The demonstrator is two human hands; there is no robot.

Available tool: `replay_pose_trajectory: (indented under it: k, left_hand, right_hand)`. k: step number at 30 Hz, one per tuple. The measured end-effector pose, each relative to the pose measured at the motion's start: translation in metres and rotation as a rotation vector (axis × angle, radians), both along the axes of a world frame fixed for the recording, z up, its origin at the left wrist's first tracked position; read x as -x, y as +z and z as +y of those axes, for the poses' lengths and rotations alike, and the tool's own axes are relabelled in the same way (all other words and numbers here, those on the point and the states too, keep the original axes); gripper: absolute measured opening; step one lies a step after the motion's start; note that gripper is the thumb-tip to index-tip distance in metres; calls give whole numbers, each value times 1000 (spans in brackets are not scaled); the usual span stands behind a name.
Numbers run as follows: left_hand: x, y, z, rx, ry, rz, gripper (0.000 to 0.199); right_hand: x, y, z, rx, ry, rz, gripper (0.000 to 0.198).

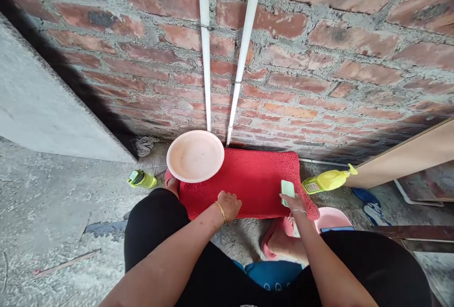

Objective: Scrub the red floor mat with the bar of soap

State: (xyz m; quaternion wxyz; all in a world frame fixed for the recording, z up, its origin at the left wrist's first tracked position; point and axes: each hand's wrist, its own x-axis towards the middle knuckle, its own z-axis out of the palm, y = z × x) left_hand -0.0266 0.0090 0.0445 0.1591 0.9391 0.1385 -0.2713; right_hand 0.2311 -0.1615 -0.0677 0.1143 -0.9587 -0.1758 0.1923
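Observation:
A red, rough-textured cloth or mat (251,179) lies spread out in front of me, near the foot of the wall. My left hand (230,204) is closed in a fist over its front part; whether any of the cloth is in the fingers is hidden. Toward the right end of the cloth, my right hand (295,203) grips a pale green rectangular block (287,188), whose underside I cannot see. A pale pink basin (196,156) rests over the cloth's back left corner. Just off the right edge is a yellow pump bottle (326,181).
A brick wall (170,56) with two white pipes (244,37) rises behind. A green bottle (142,179) is on the left, before a grey slab (53,94). A pink tub (331,217) stands by my right knee, with blue slippers (372,205) beyond.

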Motion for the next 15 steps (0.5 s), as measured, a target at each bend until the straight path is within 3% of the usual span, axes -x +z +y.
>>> replay_pose_trajectory:
  k: [3, 9, 12, 15]
  left_hand:
    - [-1, 4, 2, 26, 19, 26, 33]
    - [2, 5, 9, 20, 83, -14, 34]
    - [3, 3, 12, 0, 120, -20, 33]
    - [1, 0, 13, 16, 129, -8, 33]
  right_hand:
    - [33, -10, 55, -76, 112, 87, 40]
    - [93, -14, 147, -29, 671, 78, 70]
    - [85, -12, 165, 28, 795, 28, 72]
    - [44, -12, 156, 72, 663, 5, 69]
